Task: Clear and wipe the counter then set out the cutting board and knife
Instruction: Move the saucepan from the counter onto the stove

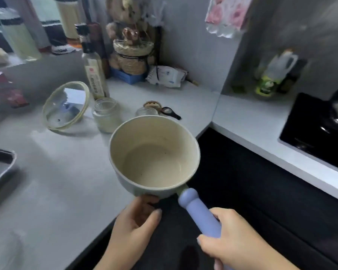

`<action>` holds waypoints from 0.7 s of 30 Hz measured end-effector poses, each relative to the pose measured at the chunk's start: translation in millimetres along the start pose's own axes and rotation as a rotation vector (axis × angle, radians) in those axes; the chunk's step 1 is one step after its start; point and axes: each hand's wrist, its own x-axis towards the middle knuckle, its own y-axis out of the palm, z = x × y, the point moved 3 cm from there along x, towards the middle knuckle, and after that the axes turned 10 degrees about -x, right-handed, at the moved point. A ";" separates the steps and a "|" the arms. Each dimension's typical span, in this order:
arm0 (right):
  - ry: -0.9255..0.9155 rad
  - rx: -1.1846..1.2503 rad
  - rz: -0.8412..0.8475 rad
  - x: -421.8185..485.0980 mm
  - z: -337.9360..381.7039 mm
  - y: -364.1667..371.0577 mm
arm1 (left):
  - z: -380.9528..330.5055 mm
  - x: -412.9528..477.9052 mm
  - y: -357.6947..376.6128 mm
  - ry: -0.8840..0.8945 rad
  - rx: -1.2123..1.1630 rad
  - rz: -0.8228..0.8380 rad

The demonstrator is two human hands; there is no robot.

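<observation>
- Right hand [240,242] is wrapped tight round the lilac handle [199,215], fingers and thumb closed on it.
- Left hand [133,225] cups the pot [154,152] from below at its near side, fingers curved up against the wall and the thumb standing off it.
- The pot is up off the surface, level, its cream inside bare, and it hangs over the front edge of the pale counter [66,172] at the inner corner.
- Behind it on the counter, a glass lid [65,106] is propped tilted, with a glass jar [106,115] just beside it.
- A second jar [146,112] peeks over the pot's far rim.
- A tall bottle [93,71] stands behind the first jar.
- A woven basket [132,55] sits in the back corner.
- Far left, the corner of a metal tray [0,168] shows.
- On the right stretch of counter lies a black hob [316,129].
</observation>
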 end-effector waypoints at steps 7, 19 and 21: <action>0.268 0.166 -0.354 -90.2 -99.0 -43.6 | -5.4 -25.0 169.8 -0.028 0.023 0.547; 0.537 0.330 -0.898 -234.1 -306.7 -158.0 | -18.0 -67.3 441.4 -0.031 0.194 0.961; 0.571 0.385 -0.955 -255.1 -334.9 -182.1 | -21.4 -55.9 475.0 -0.019 0.193 0.921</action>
